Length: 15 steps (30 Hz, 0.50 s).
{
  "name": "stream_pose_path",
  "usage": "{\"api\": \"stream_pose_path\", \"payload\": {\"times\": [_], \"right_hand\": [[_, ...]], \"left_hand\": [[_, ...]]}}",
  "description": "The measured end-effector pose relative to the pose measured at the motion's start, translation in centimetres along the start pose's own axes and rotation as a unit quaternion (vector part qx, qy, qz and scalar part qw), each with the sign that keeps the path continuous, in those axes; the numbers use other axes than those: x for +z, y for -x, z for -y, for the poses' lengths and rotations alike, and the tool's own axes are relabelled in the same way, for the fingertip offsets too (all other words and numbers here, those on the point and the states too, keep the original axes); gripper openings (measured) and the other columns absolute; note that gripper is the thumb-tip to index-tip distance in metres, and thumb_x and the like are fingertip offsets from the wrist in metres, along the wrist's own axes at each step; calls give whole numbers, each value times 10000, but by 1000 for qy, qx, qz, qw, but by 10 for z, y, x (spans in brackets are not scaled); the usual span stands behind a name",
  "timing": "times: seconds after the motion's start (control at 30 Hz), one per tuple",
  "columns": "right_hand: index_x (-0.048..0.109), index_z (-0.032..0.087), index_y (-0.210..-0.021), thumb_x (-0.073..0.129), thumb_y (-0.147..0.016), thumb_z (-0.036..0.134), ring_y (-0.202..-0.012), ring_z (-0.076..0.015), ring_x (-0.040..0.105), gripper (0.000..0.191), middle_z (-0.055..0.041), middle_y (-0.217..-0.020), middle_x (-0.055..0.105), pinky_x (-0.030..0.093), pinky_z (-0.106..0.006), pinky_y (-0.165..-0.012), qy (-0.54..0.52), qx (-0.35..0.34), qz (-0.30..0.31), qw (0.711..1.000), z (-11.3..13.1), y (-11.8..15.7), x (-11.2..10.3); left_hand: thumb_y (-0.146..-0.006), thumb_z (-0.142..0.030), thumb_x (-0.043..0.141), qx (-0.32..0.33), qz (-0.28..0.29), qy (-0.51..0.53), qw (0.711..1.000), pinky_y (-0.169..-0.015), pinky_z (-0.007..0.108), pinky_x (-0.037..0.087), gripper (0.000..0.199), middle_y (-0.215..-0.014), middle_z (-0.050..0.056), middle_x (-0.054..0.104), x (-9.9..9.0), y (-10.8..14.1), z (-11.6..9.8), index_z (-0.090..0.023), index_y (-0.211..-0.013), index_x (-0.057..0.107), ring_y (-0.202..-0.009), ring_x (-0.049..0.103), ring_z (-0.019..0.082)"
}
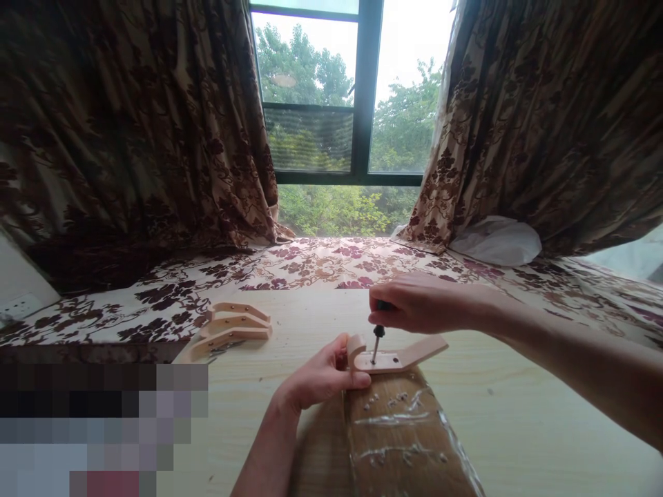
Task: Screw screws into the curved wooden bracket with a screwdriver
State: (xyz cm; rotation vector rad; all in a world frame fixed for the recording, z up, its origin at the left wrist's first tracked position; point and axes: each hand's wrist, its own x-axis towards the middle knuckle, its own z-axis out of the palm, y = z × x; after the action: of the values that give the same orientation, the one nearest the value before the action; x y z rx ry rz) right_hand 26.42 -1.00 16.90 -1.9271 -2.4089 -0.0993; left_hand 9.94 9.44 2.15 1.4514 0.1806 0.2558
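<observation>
My left hand [322, 371] is closed on the curved end of a pale wooden hook [418, 353], thumb in front and fingers behind. The hook lies across the far end of a brown, plastic-wrapped block [401, 473]. Wrapped round the dark handle of a screwdriver [379, 333], my right hand [409, 302] holds it nearly upright. Its tip meets a screw in the hook's flat middle, and a second dark screw or hole shows to the right. Several small screws [398, 398] lie on top of the block.
More wooden hooks [241, 322] with screws in them lie at the table's far left, beside some loose thin metal pieces [224, 348]. Behind the pale wooden table [533, 421] is a flower-patterned cloth ledge [311, 266] below a window. A white plastic bag [497, 240] sits by the right curtain.
</observation>
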Motion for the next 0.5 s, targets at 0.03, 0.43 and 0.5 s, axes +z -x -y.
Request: {"api": "stream_pose_path", "payload": {"times": [0.03, 0.43, 0.5], "right_hand": [[642, 176, -847, 519, -844, 336, -566, -112, 470, 202, -23, -675, 623, 274, -233, -519, 0, -2, 4, 1000, -1, 0, -1], [622, 194, -777, 508, -814, 218, -588, -96, 497, 123, 1, -695, 636, 275, -219, -531, -30, -37, 7, 999, -4, -3, 4], [624, 194, -777, 506, -824, 241, -575, -98, 480, 135, 1, -669, 623, 265, -225, -524, -17, -32, 5, 999, -4, -2, 3]], "left_hand": [[-631, -331, 813, 0, 0, 0, 1000, -632, 206, 332, 439, -766, -59, 497, 0, 0, 0, -185, -844, 458, -702, 458, 86], [-636, -306, 811, -2, -1, 3, 1000, -637, 205, 337, 423, -775, -57, 512, 0, 0, 1, -182, -860, 474, -712, 469, 91], [-635, -307, 812, -2, 0, 2, 1000, -638, 207, 337, 423, -776, -56, 514, 0, 0, 0, -181, -861, 477, -712, 473, 93]]}}
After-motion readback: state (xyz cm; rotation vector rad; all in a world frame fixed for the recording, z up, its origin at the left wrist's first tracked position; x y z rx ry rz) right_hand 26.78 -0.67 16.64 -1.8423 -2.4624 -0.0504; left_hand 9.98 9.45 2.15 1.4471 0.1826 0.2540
